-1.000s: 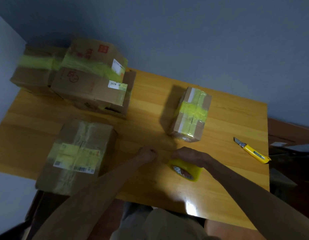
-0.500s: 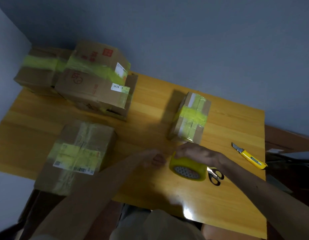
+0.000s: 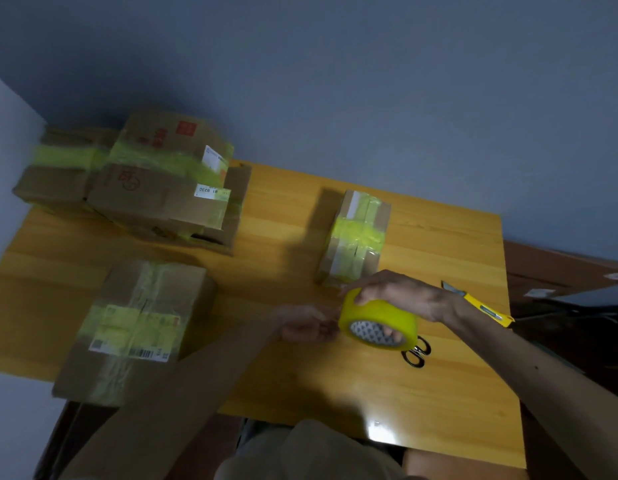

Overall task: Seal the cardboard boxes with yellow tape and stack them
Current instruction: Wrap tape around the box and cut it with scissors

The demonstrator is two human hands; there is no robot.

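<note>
Far left of tape roll (image 3: 380, 310), at back: box stack (image 3: 162, 188). Cartons are piled by the wall with yellow bands across them. They look sealed and parked out of the work zone. Another taped box (image 3: 58, 168) sits beside it, further left.
Left of tape roll, near edge: single box (image 3: 138, 327). It lies flat on the table (image 3: 283, 271) with yellow tape over its label. Looks sealed but is not on the stack, and its near corner seems to overhang the table edge.
Just left of tape roll: left hand (image 3: 300, 323). Fingers are bunched at the roll's rim, probably after the loose end. It is blurred, so I cannot tell if anything is pinched.
Behind tape roll: small box (image 3: 356, 237). Stands alone with crossed yellow bands, just beyond the hands, and is likely the one being worked on.
Tape roll: lifted off the table, core facing the person, so a strip can peel off sideways.
On top of tape roll: right hand (image 3: 397, 292). Fingers are curled over the roll with the thumb on its near side, steadying it.
Below right of tape roll: scissors (image 3: 416, 355). Handles show, blades are hidden by the roll, and they are handy for cutting.
Right of tape roll: utility knife (image 3: 480, 306). The blade is out, just behind the right wrist.
In the way: knife blade near the wrist. The single box lies toward the stack.
</note>
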